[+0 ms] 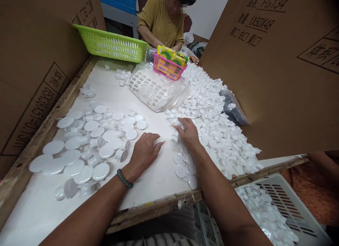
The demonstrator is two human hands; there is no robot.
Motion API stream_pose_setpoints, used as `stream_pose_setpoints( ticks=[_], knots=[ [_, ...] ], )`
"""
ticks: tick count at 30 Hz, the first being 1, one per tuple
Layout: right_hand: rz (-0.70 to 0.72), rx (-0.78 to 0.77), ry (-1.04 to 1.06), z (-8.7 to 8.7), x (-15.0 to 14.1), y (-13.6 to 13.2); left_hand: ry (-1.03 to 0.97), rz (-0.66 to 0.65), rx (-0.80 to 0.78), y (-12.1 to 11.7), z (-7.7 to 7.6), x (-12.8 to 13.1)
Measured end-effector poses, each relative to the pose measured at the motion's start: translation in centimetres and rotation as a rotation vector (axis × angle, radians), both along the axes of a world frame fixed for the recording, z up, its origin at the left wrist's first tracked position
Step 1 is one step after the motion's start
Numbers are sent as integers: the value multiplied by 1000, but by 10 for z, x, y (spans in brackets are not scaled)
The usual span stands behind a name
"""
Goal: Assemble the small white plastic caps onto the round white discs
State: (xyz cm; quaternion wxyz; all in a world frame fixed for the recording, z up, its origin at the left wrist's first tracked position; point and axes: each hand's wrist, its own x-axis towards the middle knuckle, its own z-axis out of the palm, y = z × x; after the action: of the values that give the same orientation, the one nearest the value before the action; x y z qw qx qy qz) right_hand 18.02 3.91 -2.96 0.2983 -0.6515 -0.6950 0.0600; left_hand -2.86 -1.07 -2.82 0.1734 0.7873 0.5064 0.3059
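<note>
My left hand (145,149), with a green bead bracelet (124,179) at the wrist, is over the middle of the white tabletop (150,182). Its thumb and fingers are curled round a small white plastic piece, mostly hidden. My right hand (188,132) pinches a white plastic piece (180,124) at the edge of a large heap of small white pieces (212,115). Below that hand lie several flat white discs (181,171). Left of my left hand is a spread of white disc-topped pieces with short stems (91,143), some upright, some tipped over.
A printed plastic bag (150,89) lies at the table's back, near a pink basket (169,67) of yellow packets. A green basket (111,46) sits back left. Cardboard walls (278,73) flank both sides. A co-worker (161,20) is opposite. A pale crate (288,203) holds white pieces, lower right.
</note>
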Motion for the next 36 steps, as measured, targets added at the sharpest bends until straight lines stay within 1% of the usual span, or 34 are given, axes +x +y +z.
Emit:
stream_pose_setpoints(
  ticks=[8, 17, 22, 27, 36],
  knots=[
    [40, 38, 71, 6, -6, -4, 15, -21, -14, 0, 2, 0],
    [137, 59, 132, 14, -19, -14, 17, -22, -29, 0, 1, 0],
    [244, 68, 112, 18, -29, -20, 29, -27, -41, 0, 2, 0],
    [326, 61, 67, 17, -38, -24, 28, -25, -46, 0, 1, 0],
    [274, 91, 90, 15, -37, -24, 19, -30, -31, 0, 2, 0]
  ],
)
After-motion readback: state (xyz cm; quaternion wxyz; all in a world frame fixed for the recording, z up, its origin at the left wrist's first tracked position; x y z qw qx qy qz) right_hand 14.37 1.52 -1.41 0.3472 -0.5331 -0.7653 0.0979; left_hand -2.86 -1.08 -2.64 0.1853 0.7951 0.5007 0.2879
